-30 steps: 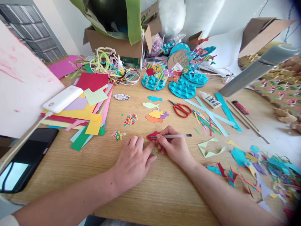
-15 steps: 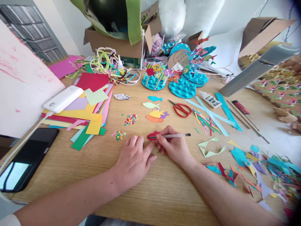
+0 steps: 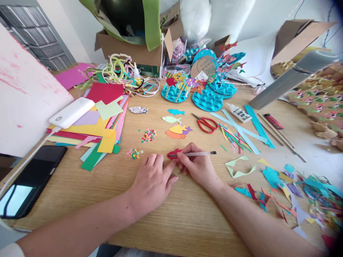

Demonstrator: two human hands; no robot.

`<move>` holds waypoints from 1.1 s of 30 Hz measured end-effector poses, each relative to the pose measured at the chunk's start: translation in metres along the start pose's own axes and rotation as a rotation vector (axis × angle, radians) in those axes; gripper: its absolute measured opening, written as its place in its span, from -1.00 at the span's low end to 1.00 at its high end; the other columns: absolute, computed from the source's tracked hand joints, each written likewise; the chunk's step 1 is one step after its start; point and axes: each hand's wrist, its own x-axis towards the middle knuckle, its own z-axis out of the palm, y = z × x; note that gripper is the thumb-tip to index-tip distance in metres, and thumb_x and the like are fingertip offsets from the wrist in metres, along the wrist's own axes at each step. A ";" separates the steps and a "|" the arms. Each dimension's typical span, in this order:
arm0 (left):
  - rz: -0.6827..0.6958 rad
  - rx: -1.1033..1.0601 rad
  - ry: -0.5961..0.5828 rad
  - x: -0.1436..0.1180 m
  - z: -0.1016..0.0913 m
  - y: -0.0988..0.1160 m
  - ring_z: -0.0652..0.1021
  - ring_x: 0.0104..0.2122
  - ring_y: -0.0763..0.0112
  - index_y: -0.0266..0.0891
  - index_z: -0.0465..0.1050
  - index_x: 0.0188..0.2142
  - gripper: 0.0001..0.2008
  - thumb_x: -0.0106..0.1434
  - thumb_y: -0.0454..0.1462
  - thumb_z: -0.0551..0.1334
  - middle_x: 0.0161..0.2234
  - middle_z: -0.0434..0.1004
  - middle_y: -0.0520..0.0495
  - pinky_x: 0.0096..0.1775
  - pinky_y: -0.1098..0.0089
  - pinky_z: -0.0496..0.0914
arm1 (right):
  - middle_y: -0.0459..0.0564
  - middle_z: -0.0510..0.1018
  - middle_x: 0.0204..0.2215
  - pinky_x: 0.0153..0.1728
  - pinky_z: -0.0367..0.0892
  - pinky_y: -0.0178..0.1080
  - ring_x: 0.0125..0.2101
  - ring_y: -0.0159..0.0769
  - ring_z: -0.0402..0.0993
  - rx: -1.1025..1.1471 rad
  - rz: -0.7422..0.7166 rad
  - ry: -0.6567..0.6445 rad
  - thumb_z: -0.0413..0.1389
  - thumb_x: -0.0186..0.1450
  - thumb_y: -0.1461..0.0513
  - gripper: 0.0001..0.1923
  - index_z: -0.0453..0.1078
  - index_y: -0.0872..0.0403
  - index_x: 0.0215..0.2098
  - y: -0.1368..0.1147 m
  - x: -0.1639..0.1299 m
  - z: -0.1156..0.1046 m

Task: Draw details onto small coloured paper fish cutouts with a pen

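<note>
Beyond the grip we observed a yellow paper fish (image 3: 178,129) and red-handled scissors (image 3: 199,120); paper scraps (image 3: 271,176) lay to the grip's right. We saw the right hand (image 3: 197,166) clamped on a slim pen (image 3: 197,154), its tip at a red paper fish (image 3: 175,151) just left; the left hand (image 3: 154,180) lay unclenched beside it. Since the earlier frame, we noted no clear shift.

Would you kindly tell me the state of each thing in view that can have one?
Red paper fish: lying flat.
Pen: in the right hand, tip on that fish.
Red-handled scissors: lying down, blades apparently closed.
White glue bottle: lying on its side.
Small nozzled bottle: upright.
Power bank: lying flat, plugged in.
Smartphone: face up, screen apparently off.
Cardboard box: flaps open.
</note>
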 end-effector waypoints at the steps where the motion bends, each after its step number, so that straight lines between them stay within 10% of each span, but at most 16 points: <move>1: 0.000 0.002 -0.001 0.000 0.000 0.000 0.28 -0.19 0.14 -0.13 0.31 0.12 -0.61 0.35 -0.11 0.06 -0.23 0.25 -0.14 -0.17 0.12 0.29 | -0.16 0.42 -0.67 -0.78 0.21 -0.46 -0.73 -0.50 0.28 0.000 0.002 0.000 0.17 0.22 0.04 -0.69 0.23 0.07 -0.42 0.000 0.000 0.000; 33: -0.005 0.004 0.003 0.000 -0.001 0.001 0.28 -0.19 0.15 -0.12 0.31 0.12 -0.61 0.34 -0.11 0.08 -0.23 0.26 -0.13 -0.16 0.13 0.29 | -0.16 0.43 -0.68 -0.78 0.21 -0.43 -0.73 -0.48 0.28 0.006 0.015 0.008 0.18 0.18 -0.01 -0.65 0.23 0.06 -0.44 -0.003 0.000 0.001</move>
